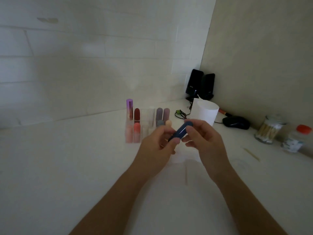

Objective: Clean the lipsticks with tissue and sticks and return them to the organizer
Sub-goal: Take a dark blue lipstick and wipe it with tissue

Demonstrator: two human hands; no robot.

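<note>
A dark blue lipstick (181, 131) is held tilted above the white table, between both hands. My left hand (157, 146) grips its lower end and my right hand (205, 141) pinches its upper end. Just behind them stands a clear organizer (145, 122) holding several lipsticks: a tall purple one (129, 109), a dark red one (136, 114), a coral one (136, 132) and greyish ones (162, 113). A white tissue (184, 158) lies on the table under my hands, with a thin wooden stick (186, 175) beside it.
A tissue roll (207, 112) stands behind my right hand. A black mouse (236, 122), two black speakers (200, 84) and cables sit in the corner. At the right are a glass jar of cotton swabs (269, 130), a red-capped container (296, 139) and another stick (251, 154).
</note>
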